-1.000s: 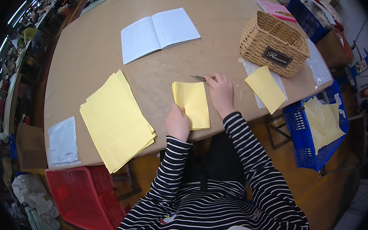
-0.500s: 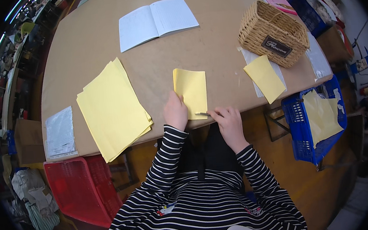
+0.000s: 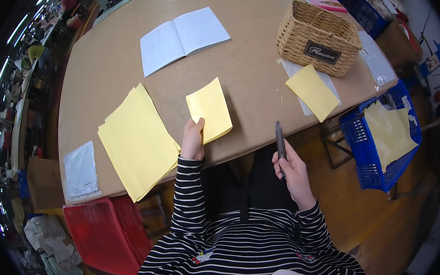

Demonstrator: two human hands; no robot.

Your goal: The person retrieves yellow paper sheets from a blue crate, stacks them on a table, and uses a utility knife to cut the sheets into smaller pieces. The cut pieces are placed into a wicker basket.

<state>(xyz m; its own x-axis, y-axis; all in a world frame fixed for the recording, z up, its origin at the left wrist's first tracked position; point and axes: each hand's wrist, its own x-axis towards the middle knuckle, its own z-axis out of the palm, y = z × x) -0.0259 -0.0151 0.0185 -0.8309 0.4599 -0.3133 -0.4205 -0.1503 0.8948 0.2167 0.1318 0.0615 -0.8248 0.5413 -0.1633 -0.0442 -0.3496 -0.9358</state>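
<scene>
My left hand (image 3: 193,140) is closed on the lower left edge of a folded yellow paper (image 3: 210,107), lifted a little off the table near its front edge. The thumb lies on top of the sheets. In my right hand (image 3: 295,175) is a dark utility knife (image 3: 280,145), held upright at the table's front edge, apart from the paper. To the left of my left hand lies a stack of large yellow sheets (image 3: 136,139), slightly fanned and overhanging the front edge. A smaller yellow paper (image 3: 312,92) rests on a white gridded sheet at the right.
A wicker basket (image 3: 318,37) stands at the right, beside a pink booklet (image 3: 323,0). An open notebook (image 3: 185,38) lies at the back. Below the table are a blue crate (image 3: 355,131) with yellow paper and a red crate (image 3: 100,232). A plastic packet (image 3: 80,168) lies far left.
My left hand has moved left, raising and tilting the folded yellow paper. My right hand has drawn away from the paper's lower edge to the right, turning the utility knife upright.
</scene>
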